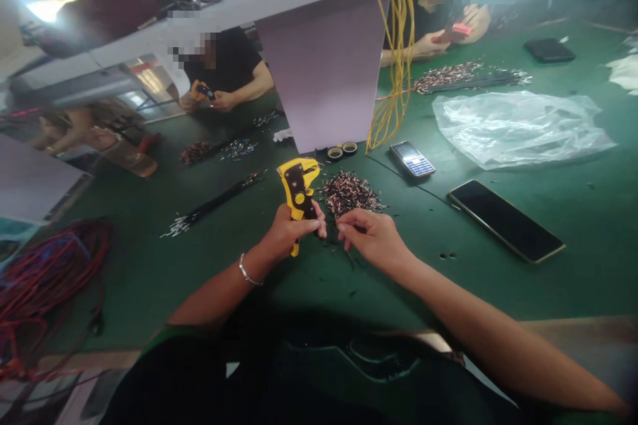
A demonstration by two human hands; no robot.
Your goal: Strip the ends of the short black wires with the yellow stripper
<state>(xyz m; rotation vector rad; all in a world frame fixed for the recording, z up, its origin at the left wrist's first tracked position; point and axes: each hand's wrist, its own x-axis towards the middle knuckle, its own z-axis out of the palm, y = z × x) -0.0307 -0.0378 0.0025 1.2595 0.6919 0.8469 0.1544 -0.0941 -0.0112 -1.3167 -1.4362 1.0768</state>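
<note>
My left hand point(294, 229) is wrapped round the handles of a yellow and black wire stripper point(298, 194), whose jaws point up and away from me. Just right of it, my right hand point(367, 234) has thumb and forefinger pinched together at the near edge of a pile of short black wire pieces with copper ends point(351, 194). Anything between those fingertips is too small to make out. To the left of the tool lies a bundle of long black wires point(216, 202) with silvery ends.
A keypad phone point(413, 161), a smartphone point(506, 220) and a plastic bag point(518, 126) lie on the right. Yellow cables point(399, 46) hang beside a pale panel point(326, 73). Red cable coils point(54, 279) lie left. Other people's hands work across the green table point(498, 292).
</note>
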